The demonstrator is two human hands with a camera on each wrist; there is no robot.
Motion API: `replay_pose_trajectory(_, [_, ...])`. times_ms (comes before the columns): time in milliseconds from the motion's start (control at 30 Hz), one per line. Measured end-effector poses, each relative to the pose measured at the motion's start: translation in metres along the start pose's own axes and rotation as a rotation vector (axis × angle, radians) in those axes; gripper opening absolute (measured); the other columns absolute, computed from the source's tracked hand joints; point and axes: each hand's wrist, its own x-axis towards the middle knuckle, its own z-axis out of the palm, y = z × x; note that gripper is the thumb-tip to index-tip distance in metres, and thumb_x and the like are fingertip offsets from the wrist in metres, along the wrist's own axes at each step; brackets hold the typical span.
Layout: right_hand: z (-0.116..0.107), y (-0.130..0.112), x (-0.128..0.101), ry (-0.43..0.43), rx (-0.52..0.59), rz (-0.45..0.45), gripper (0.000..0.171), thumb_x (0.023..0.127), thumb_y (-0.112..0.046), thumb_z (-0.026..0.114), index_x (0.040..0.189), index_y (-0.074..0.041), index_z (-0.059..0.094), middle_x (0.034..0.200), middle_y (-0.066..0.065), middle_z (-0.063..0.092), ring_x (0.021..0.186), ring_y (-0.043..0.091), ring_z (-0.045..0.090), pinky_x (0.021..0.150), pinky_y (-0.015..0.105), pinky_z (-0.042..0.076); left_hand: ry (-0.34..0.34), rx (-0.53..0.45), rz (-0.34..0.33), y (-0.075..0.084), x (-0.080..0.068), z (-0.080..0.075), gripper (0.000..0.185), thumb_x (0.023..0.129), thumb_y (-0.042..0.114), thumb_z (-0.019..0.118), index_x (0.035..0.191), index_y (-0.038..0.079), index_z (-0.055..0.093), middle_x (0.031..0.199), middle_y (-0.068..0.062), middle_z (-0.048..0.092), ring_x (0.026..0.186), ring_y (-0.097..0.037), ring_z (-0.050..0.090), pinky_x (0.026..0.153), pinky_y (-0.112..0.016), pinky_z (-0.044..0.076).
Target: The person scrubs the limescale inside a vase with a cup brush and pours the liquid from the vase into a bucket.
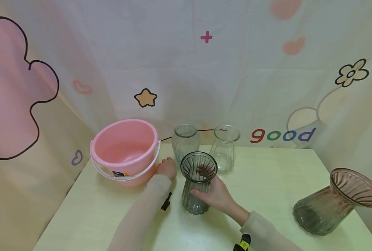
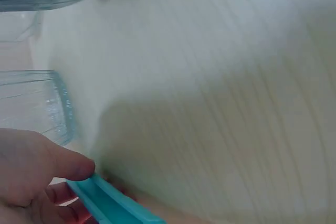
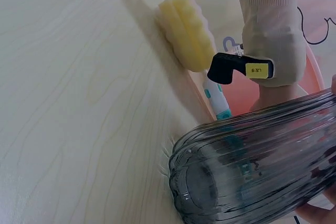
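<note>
Head view — right hand (image 1: 216,195), gripping vase (image 1: 190,185) (grey glass)

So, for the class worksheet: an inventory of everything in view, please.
Bucket: 1, pink and white, back left
Clear vases: 2, colourless, back middle
Grey vase: 1, smoky grey, centre
Brownish vase: 1, brown-grey, right
Sponge brush: 1, yellow head, beside bucket
Table: 1, pale yellow, beneath
Backdrop: 1, pale, printed, behind
Sleeves: 2, beige, in front
Wrist devices: 2, black, by sleeves
Left hand: 1, bare, pinching teal handle
Right hand: 1, bare, gripping grey vase
</note>
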Motion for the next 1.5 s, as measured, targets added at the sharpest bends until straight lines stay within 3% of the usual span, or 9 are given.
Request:
replay_pose_trajectory(167, [0.0, 0.0, 0.001, 0.001, 0.008, -0.005, 0.068, 0.07, -0.027, 0.078, 0.127, -0.018, 0.042, 0.123, 0.002, 0.055, 0.117, 0.021, 0.052, 0.095, 0.043, 0.042, -0.106, -0.139, -0.039, -0.002, 0.0, -0.01, 0.028, 0.09, 0.011, 0.041, 0.112, -0.007, 0.041, 0.097, -0.026, 0.06, 0.092, -0.04, 0.06, 0.078, -0.047, 0.048])
replay_pose_trajectory(333, [0.001, 0.001, 0.001, 0.004, 0.013, -0.013, 0.068, 0.07, -0.027, 0.079, 0.127, -0.018, 0.042, 0.123, 0.002, 0.055, 0.117, 0.022, 0.052, 0.095, 0.044, 0.042, -0.179, -0.233, 0.022, -0.007, -0.012, -0.023, 0.035, 0.086, 0.007, 0.04, 0.116, -0.01, 0.036, 0.084, -0.022, 0.056, 0.07, -0.03, 0.055, 0.059, -0.038, 0.043])
replay_pose_trajectory(600, [0.001, 0.001, 0.0, 0.016, -0.018, -0.04, 0.071, 0.071, -0.026, 0.079, 0.13, -0.016, 0.041, 0.126, 0.005, 0.054, 0.117, 0.024, 0.051, 0.095, 0.044, 0.042, -0.081, -0.404, 0.156, -0.009, -0.043, -0.055, 0.031, 0.096, 0.026, 0.041, 0.089, -0.002, 0.052, 0.069, -0.007, 0.047, 0.056, -0.018, 0.043, 0.05, -0.028, 0.036])
replay_pose_trajectory(800, [0.001, 0.0, -0.001, 0.008, -0.017, -0.025, 0.071, 0.071, -0.027, 0.078, 0.13, -0.015, 0.04, 0.126, 0.006, 0.054, 0.118, 0.025, 0.051, 0.094, 0.046, 0.042, -0.091, -0.704, 0.145, 0.0, -0.06, -0.089, 0.049, 0.096, 0.047, 0.036, 0.073, 0.008, 0.057, 0.052, 0.0, 0.046, 0.044, -0.013, 0.041, 0.046, -0.027, 0.036])
replay_pose_trajectory(933, [0.001, 0.0, -0.001, 0.005, -0.015, -0.013, 0.071, 0.071, -0.027, 0.078, 0.13, -0.016, 0.04, 0.127, 0.005, 0.053, 0.118, 0.025, 0.051, 0.094, 0.046, 0.042, -0.099, -0.916, 0.17, 0.007, -0.067, -0.114, 0.054, 0.095, 0.048, 0.038, 0.063, 0.007, 0.051, 0.047, 0.0, 0.041, 0.04, -0.013, 0.037, 0.044, -0.026, 0.035])
replay_pose_trajectory(1100, [0.001, -0.001, -0.001, 0.006, -0.008, -0.007, 0.07, 0.072, -0.026, 0.078, 0.13, -0.015, 0.041, 0.126, 0.006, 0.054, 0.117, 0.025, 0.051, 0.094, 0.045, 0.042, -0.086, -1.078, 0.139, 0.018, -0.077, -0.156, 0.051, 0.094, 0.049, 0.039, 0.063, 0.009, 0.048, 0.051, 0.001, 0.043, 0.045, -0.013, 0.04, 0.048, -0.024, 0.037])
replay_pose_trajectory(1200, [0.001, -0.001, -0.001, 0.007, 0.0, -0.003, 0.07, 0.071, -0.025, 0.078, 0.13, -0.015, 0.041, 0.125, 0.006, 0.054, 0.117, 0.025, 0.052, 0.095, 0.045, 0.042, -0.032, -1.175, 0.255, 0.025, -0.083, -0.186, 0.048, 0.096, 0.042, 0.036, 0.063, 0.009, 0.047, 0.051, 0.001, 0.042, 0.046, -0.014, 0.039, 0.046, -0.023, 0.035])
replay_pose_trajectory(1400, [0.002, 0.0, -0.001, 0.009, -0.008, 0.002, 0.07, 0.072, -0.025, 0.078, 0.13, -0.015, 0.04, 0.126, 0.006, 0.054, 0.117, 0.026, 0.052, 0.094, 0.046, 0.043, 0.17, -1.307, 0.683, 0.045, -0.103, -0.249, 0.045, 0.096, 0.031, 0.032, 0.058, 0.011, 0.044, 0.048, 0.0, 0.039, 0.042, -0.017, 0.035, 0.041, -0.028, 0.03])
replay_pose_trajectory(1500, [0.003, 0.001, -0.001, 0.01, -0.005, 0.0, 0.07, 0.072, -0.026, 0.078, 0.13, -0.016, 0.04, 0.126, 0.006, 0.054, 0.117, 0.026, 0.052, 0.093, 0.046, 0.043, 0.199, -1.403, 0.792, 0.057, -0.115, -0.278, 0.044, 0.096, 0.029, 0.03, 0.058, 0.011, 0.043, 0.048, -0.001, 0.037, 0.042, -0.019, 0.032, 0.04, -0.029, 0.029])
